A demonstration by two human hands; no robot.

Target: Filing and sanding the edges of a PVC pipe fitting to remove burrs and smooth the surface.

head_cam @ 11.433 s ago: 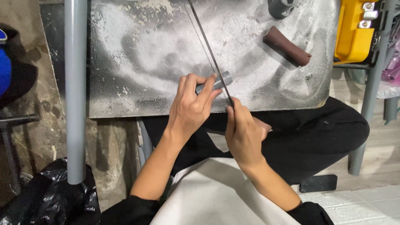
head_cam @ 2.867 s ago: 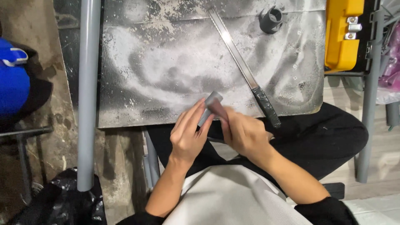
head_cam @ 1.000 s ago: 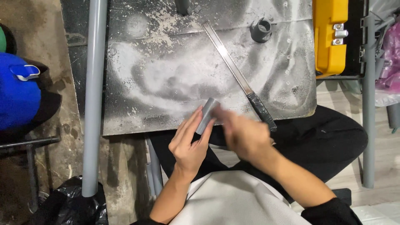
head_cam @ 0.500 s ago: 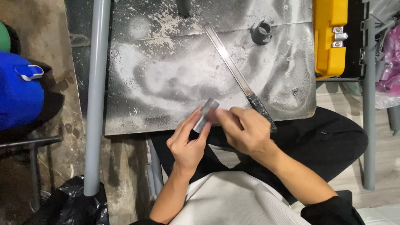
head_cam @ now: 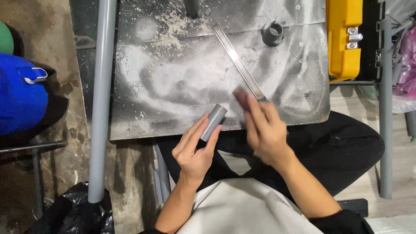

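A blue container sits on the floor far out beyond the left hand, and a long grey pipe runs upright along the bench's left edge, between that container and the hands. At lower left, beside the left forearm, lies a crumpled black plastic bag.

The left hand is closed around the lower part of a short grey pipe piece, fingers and thumb wrapped on it, so that the tube tilts up and to the right with its open end over the near edge of the dust-streaked metal bench.

Just to the right, apart from the pipe's end, the right hand is blurred in motion; its fingers pinch a small dark brownish piece, probably abrasive paper, though the blur hides how firmly it is gripped.

Directly beyond the right hand a saw blade lies diagonally on the bench, its near end hidden behind the fingers. Farther off, above and right of that hand, stands a grey pipe fitting. At the far right, past the bench's edge, rests a yellow tool case.
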